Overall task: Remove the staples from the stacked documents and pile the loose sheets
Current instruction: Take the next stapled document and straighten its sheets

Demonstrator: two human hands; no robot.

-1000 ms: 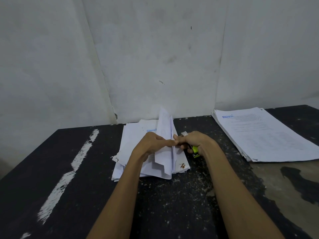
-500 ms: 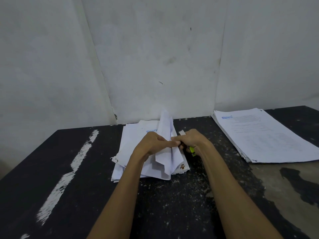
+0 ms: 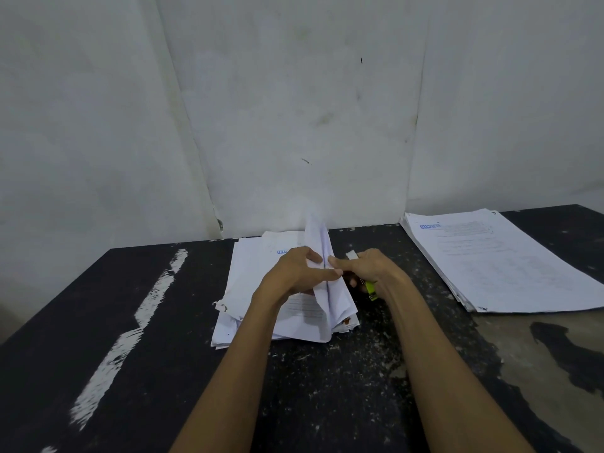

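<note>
at the far left a rough white streak [image 3: 124, 338] of worn paint runs diagonally over the black desk [image 3: 327, 387], whose matt top is flecked with pale specks. the left forearm comes in from the bottom edge, its elbow cut off. the document stack [image 3: 251, 273] lies in the middle of the desk near the far edge, its white paper dog-eared and torn at the near left corner, with layers fanned unevenly. the left hand [image 3: 295, 273] rests on it, its grip closed on the lifted sheets [image 3: 318, 233], which stand up in a narrow folded peak. the right hand [image 3: 372, 268] meets them from the other side, its grip pinching the fold with fingertips. the staple itself is too small to make out. a yellow-green tool [image 3: 372, 287] pokes out beneath that palm; whether it is held cannot be told. a small paper scrap [image 3: 351, 255] shows just behind the knuckles. well apart on the right lies the loose pile [image 3: 510, 269], flat printed sheets squared at an angle, near the desk's back edge. open desk lies between the two piles and in front, where the surface wears to brown. a stained pale wall [image 3: 294, 109] closes the back.
</note>
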